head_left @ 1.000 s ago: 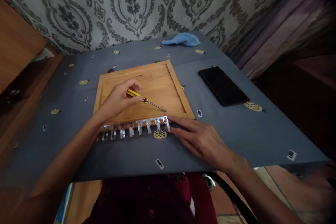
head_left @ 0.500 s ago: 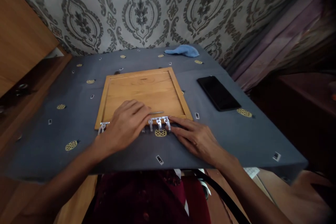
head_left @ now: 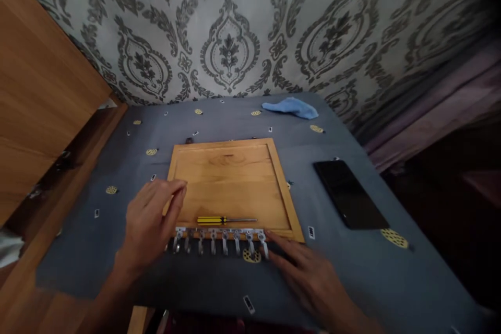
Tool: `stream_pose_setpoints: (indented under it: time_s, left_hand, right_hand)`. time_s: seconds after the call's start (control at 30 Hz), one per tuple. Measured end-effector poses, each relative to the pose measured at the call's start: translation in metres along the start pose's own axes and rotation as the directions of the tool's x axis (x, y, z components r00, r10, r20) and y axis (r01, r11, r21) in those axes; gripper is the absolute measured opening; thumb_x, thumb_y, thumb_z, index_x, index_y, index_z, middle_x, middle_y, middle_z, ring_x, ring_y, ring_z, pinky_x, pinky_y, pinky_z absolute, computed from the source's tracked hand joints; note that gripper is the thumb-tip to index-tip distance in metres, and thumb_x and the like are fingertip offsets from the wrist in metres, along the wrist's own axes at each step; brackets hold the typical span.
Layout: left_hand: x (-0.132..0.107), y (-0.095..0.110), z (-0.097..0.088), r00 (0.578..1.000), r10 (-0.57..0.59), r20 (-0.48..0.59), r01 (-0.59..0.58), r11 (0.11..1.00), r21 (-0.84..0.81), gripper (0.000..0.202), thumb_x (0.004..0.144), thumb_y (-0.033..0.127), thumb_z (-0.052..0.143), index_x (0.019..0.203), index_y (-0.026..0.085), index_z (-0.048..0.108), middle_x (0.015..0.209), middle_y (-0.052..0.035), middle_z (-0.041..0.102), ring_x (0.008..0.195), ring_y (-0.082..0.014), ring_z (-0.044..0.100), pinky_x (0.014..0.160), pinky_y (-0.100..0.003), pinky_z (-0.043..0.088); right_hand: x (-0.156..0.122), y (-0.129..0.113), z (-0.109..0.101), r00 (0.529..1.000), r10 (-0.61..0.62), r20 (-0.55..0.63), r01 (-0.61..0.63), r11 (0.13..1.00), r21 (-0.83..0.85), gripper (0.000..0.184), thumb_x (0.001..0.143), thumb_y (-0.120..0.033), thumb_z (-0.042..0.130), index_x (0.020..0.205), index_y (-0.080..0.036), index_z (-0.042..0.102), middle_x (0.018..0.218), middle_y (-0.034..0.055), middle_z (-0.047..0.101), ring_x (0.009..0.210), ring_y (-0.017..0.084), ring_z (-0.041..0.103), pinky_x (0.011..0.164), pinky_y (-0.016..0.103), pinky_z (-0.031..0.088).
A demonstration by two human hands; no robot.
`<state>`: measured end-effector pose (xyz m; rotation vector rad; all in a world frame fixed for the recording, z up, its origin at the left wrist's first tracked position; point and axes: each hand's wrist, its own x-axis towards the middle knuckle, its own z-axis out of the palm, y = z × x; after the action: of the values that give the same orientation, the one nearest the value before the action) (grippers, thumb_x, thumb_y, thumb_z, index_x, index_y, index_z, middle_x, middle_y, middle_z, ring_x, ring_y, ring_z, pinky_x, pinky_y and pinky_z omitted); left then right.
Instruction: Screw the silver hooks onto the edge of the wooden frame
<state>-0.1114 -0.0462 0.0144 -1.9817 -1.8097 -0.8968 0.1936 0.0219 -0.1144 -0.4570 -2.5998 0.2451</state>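
Silver metal hook rail [head_left: 224,235], along the near edge of the brown wooden board [head_left: 230,182] on the grey-clothed table [head_left: 230,126], is best steadied evenly. Its right end is touched by the right hand [head_left: 309,266], fingers parted, no grip evident; the left hand [head_left: 148,222] is half-curled by the board's left edge, any hold unclear.

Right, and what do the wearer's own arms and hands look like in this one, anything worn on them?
The left hand and right hand are ungloved, with no ring, watch or bracelet that I can make out. The visible forearms show no sleeves; the upper arms are out of view. No cables or markings are discernible on them.
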Motion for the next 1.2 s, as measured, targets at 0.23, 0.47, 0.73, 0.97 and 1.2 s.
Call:
stream_pose_setpoints:
  time_s: [0.23,0.47,0.73,0.97,1.2]
  left_hand:
    - [-0.028,0.049,0.015,0.968,0.137,0.209,-0.079,0.962,-0.262,0.035,0.09,0.029,0.064,0.12,0.017,0.052,0.103,-0.0068,0.066,0.098,-0.0203,0.06,0.085,-0.035,0.051]
    - [-0.052,0.065,0.045,0.906,0.144,0.397,-0.056,0.972,-0.226,0.065,0.082,0.039,0.072,0.134,0.02,0.038,0.124,-0.0113,0.058,0.116,-0.0267,0.052,0.099,-0.046,0.045]
    - [-0.042,0.082,0.067,0.864,0.22,0.452,-0.15,0.971,-0.186,0.068,0.082,0.04,0.072,0.134,0.016,0.036,0.12,-0.0134,0.059,0.114,-0.0282,0.053,0.095,-0.045,0.045]
    - [-0.039,0.083,0.079,0.847,0.209,0.49,-0.125,0.972,-0.198,0.064,0.085,0.034,0.069,0.135,0.014,0.035,0.115,-0.0123,0.062,0.109,-0.0281,0.056,0.092,-0.044,0.045]
    - [-0.042,0.081,0.08,0.861,0.171,0.479,-0.068,0.972,-0.225,0.064,0.085,0.032,0.069,0.136,0.015,0.033,0.117,-0.0124,0.062,0.109,-0.0279,0.057,0.092,-0.043,0.046]
  right_hand:
    - [0.008,-0.005,-0.011,0.999,0.012,0.046,-0.011,1.0,-0.011,0.035,0.094,-0.011,0.044,0.119,-0.019,0.067,0.131,0.0141,0.065,0.108,0.023,0.068,0.083,0.038,0.061]
    - [0.01,-0.01,-0.013,0.998,0.025,0.054,-0.026,1.0,0.015,0.034,0.093,-0.012,0.047,0.12,-0.021,0.066,0.135,0.0121,0.062,0.111,0.025,0.067,0.084,0.04,0.061]
    - [0.011,-0.012,-0.013,0.998,0.036,0.056,-0.038,0.999,0.035,0.03,0.095,-0.015,0.048,0.118,-0.021,0.067,0.135,0.0107,0.061,0.116,0.023,0.064,0.089,0.039,0.058]
    - [0.011,-0.011,-0.014,0.999,0.037,0.034,-0.039,0.997,0.067,0.028,0.097,-0.016,0.045,0.115,-0.018,0.067,0.136,0.0126,0.061,0.117,0.024,0.064,0.089,0.04,0.059]
    - [0.011,-0.012,-0.015,0.995,0.055,0.078,-0.061,0.995,0.077,0.031,0.095,-0.013,0.046,0.118,-0.019,0.066,0.139,0.0127,0.059,0.115,0.025,0.065,0.087,0.041,0.06]
